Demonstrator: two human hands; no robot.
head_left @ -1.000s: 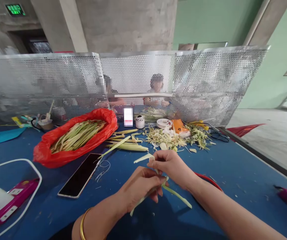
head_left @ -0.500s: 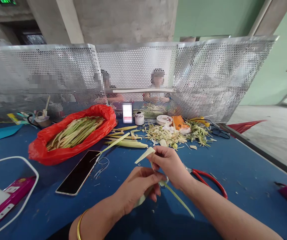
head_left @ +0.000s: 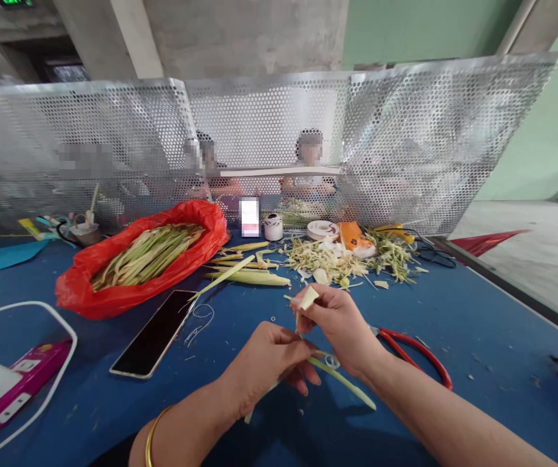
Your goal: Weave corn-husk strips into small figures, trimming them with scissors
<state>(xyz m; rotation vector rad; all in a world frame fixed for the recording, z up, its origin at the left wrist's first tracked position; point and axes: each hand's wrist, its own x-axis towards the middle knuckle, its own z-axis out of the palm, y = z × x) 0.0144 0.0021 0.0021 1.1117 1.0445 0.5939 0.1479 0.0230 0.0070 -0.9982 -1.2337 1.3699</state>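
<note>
My left hand [head_left: 279, 357] is closed in a pinch on a pale green plant stalk [head_left: 351, 384], whose free end slants down to the right beneath my right wrist. Part of a pale leaf pokes out below the left palm. Just above, my right hand [head_left: 334, 321] pinches a folded pale leaf strip [head_left: 308, 298] between thumb and fingers. A small loop of clear thread or tape [head_left: 331, 362] shows beside the stalk. The fingers hide where leaf and stalk meet. To the right of my right wrist lies a red-handled tool [head_left: 424, 353]; the forearm partly covers it.
A red plastic bag [head_left: 81, 295] full of long leaves stands at left, behind a phone [head_left: 150, 337]. Leaf pieces [head_left: 254, 277], a heap of trimmings [head_left: 322, 263], a tape roll [head_left: 322, 229] and a perforated metal screen [head_left: 269, 123] stretch across the back. A purple power strip [head_left: 26, 383] lies at left.
My right hand has turned slightly, and its leaf strip, which pointed down-left, now folds up close to the fingers. The stalk end has shifted up a little. The view has moved slightly.
</note>
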